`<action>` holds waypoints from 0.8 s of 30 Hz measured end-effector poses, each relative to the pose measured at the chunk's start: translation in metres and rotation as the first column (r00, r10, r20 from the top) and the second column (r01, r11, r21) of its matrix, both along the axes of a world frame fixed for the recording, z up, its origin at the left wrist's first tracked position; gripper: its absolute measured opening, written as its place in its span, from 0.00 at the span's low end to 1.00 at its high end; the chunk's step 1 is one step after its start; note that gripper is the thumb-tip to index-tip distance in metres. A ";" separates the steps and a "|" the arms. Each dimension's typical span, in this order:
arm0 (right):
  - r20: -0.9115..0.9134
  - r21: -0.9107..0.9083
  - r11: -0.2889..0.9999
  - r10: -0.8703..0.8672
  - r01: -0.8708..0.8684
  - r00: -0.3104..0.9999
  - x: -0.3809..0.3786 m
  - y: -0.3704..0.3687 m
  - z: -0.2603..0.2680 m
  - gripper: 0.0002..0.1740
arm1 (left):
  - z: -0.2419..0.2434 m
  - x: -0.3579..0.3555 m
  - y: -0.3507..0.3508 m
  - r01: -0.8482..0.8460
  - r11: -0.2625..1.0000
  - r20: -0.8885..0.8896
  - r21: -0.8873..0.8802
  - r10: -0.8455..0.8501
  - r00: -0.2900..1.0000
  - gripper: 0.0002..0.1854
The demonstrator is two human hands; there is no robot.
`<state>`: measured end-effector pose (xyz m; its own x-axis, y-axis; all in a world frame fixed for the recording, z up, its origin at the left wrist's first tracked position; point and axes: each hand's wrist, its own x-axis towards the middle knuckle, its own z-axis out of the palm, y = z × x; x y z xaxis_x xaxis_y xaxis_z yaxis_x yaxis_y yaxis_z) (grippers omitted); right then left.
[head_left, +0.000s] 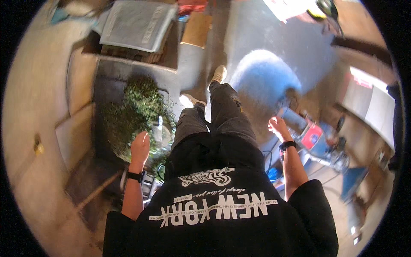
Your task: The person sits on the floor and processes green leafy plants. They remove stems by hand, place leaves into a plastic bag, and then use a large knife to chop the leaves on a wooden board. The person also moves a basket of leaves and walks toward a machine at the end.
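My left hand point(140, 147) hangs in front of a heap of leafy green plants point(146, 96), its fingers curled under and mostly hidden. A gap between hand and leaves cannot be judged. Among the leaves stands a pale upright object point(160, 128), too blurred to name. On the other side, my right hand point(278, 128) has its fingers loosely curled in, with nothing seen in them. It is nearest to a machine with a blue and red body point(310, 135), which is blurred. Both wrists wear black bands.
Ahead on the left lies a grey lid-like slab point(136, 24) on a dark stack. Beside it is a flat piece of cardboard point(197, 29). A round bluish patch of light point(265, 72) shows on the floor. Pale cabinets point(369, 99) stand far right, near a dark beam-like edge point(359, 49).
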<state>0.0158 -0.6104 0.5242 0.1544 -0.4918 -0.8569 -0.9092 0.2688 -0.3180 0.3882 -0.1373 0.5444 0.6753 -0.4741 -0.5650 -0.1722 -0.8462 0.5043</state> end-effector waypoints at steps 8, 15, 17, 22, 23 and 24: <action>0.106 0.069 0.915 -0.403 0.398 0.909 -0.125 0.077 -0.005 0.09 | 0.033 0.056 -0.096 0.294 0.955 0.019 0.029 -0.295 0.955 0.17; 0.105 0.040 0.865 -0.502 0.501 0.858 -0.166 0.082 0.020 0.13 | 0.081 0.064 -0.195 0.404 0.899 0.023 0.168 -0.413 0.910 0.15; 0.145 -0.020 0.847 -0.523 0.531 0.840 -0.167 0.068 0.026 0.15 | 0.096 0.057 -0.220 0.379 0.922 -0.017 0.081 -0.379 0.925 0.15; 0.243 -0.062 0.826 -0.531 0.560 0.811 -0.156 0.019 0.025 0.20 | 0.115 0.048 -0.294 0.489 0.868 -0.023 0.083 -0.489 0.872 0.16; 0.236 -0.045 0.807 -0.564 0.589 0.791 -0.152 0.009 0.023 0.20 | 0.115 0.053 -0.315 0.510 0.854 -0.050 0.106 -0.507 0.860 0.16; 0.283 -0.029 0.801 -0.567 0.598 0.773 -0.144 0.001 0.019 0.20 | 0.108 0.066 -0.335 0.535 0.837 -0.056 0.117 -0.532 0.845 0.17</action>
<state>-0.1286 -0.6095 0.5437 0.0054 -0.6452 -0.7640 -0.4757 0.6703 -0.5695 0.4542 -0.4722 0.6527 0.3257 -0.6832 -0.6536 -0.6060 -0.6815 0.4103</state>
